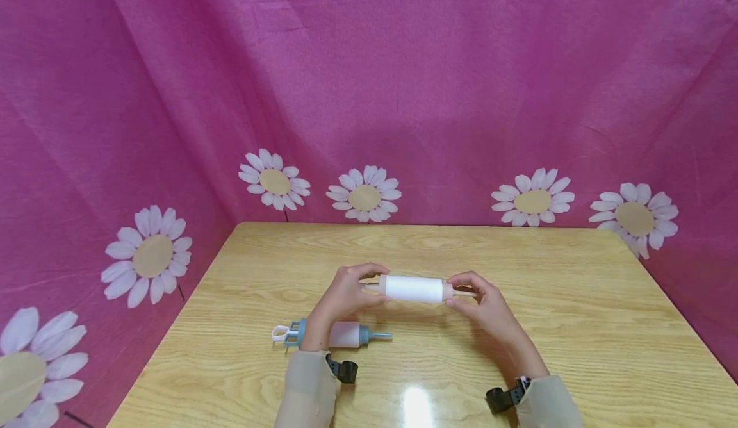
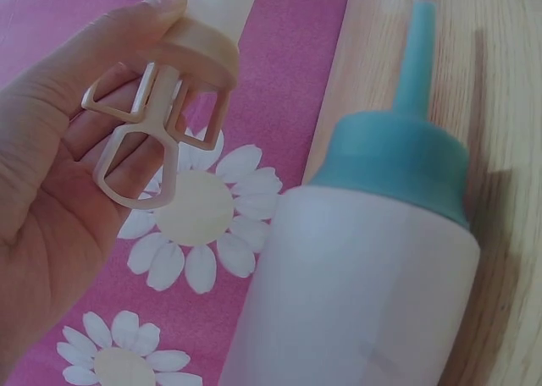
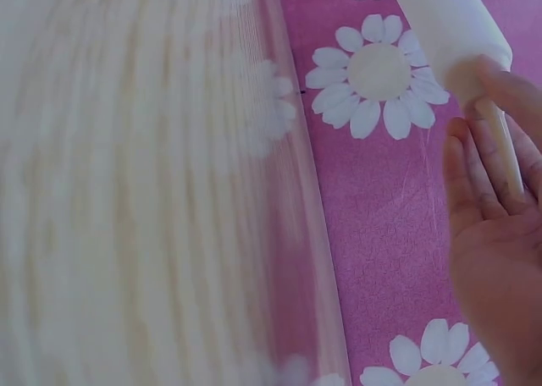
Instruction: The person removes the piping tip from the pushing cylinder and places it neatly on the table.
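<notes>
Both hands hold a dispensing syringe [image 1: 414,289] level above the table, with a white barrel and pale peach end caps. My left hand [image 1: 344,293] pinches its plunger end between thumb and fingers. In the left wrist view, a ring-shaped plunger handle [image 2: 140,174] and two side grips show below the peach cap [image 2: 195,52]. At the other end, my right hand [image 1: 487,306] pinches the cap beside the thin nozzle [image 3: 501,149]. Another syringe [image 1: 346,334], with teal caps, lies on the table under my left wrist, which hides part of it.
The wooden table [image 1: 576,274] reaches back to a pink curtain [image 1: 432,95] with large white daisies, which also hangs along the left and right sides. A dark wrist camera [image 1: 344,371] sits on the left wrist and another camera [image 1: 500,400] on the right.
</notes>
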The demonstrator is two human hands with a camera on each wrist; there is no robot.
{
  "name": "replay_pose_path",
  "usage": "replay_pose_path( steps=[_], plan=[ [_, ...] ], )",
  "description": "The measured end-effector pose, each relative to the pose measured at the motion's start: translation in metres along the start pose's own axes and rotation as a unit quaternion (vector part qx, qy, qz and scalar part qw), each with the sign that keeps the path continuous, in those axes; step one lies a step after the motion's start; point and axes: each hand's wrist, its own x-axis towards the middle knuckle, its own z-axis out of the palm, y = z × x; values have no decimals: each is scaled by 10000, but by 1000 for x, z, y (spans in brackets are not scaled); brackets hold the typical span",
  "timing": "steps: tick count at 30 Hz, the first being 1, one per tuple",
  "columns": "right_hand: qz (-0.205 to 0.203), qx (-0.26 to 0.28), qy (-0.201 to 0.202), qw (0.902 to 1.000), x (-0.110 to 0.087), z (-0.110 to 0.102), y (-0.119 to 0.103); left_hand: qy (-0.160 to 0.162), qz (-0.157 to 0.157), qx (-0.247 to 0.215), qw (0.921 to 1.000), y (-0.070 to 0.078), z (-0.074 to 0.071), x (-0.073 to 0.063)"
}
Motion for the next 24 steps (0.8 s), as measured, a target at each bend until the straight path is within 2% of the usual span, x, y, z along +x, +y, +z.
replay_pose_path(
  steps=[5, 11, 15, 24],
  plan=[
    [-36, -30, 5, 10000, 0, -1, 1, 26, 0, 111, 9999, 0, 0, 0],
    [497, 28, 125, 9987, 1, -3, -2, 39, 46, 213, 9998, 1, 0, 1],
    [644, -199, 204, 9975, 4, -3, -3, 45, 65, 257, 9996, 2, 1, 1],
    [729, -67, -11, 9973, 5, -3, -4, 51, 108, 216, 9997, 3, -1, -1]
  ],
)
